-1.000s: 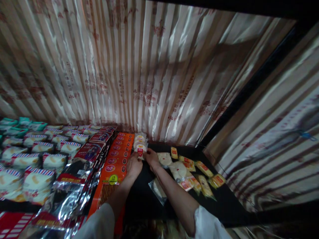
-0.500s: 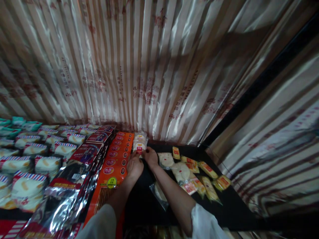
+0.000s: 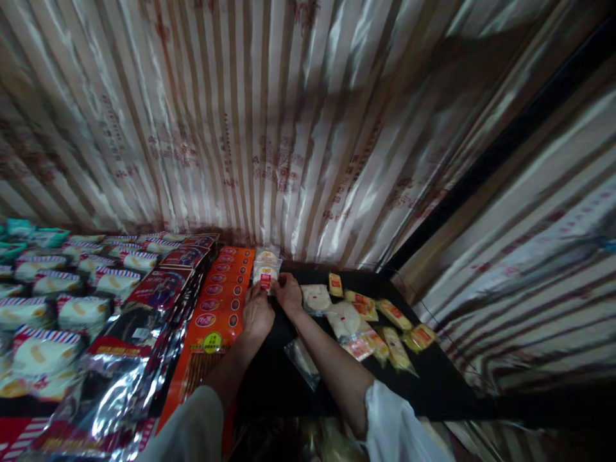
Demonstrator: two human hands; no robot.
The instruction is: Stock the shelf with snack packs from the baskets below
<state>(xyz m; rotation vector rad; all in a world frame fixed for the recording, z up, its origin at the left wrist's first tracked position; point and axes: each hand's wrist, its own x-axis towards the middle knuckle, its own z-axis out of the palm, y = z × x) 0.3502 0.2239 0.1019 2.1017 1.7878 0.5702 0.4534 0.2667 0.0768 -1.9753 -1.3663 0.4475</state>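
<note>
A clear snack packet (image 3: 266,278) with round pale pieces and a red label lies at the back of the black table, another similar packet (image 3: 267,256) just behind it. My left hand (image 3: 258,314) is closed at the front edge of the nearer packet, fingertips against it. Beside its lower right corner, my right hand (image 3: 289,295) has curled fingers touching the packet. Left of the packets runs a row of overlapping orange snack bags (image 3: 219,292). Right of my right hand lies a clear packet of a round white wafer (image 3: 316,298).
Loose yellow packets (image 3: 393,314) and more wafer packets (image 3: 346,321) are scattered on the right of the black tabletop (image 3: 269,385). Dark red and silver bags (image 3: 139,333) and rows of white bread packs (image 3: 45,356) fill the left. A striped curtain (image 3: 269,128) hangs behind.
The view has shifted slightly, so everything sits a little higher and further left. Both hands stay at the snack packet, and more of its red label shows between the fingers.
</note>
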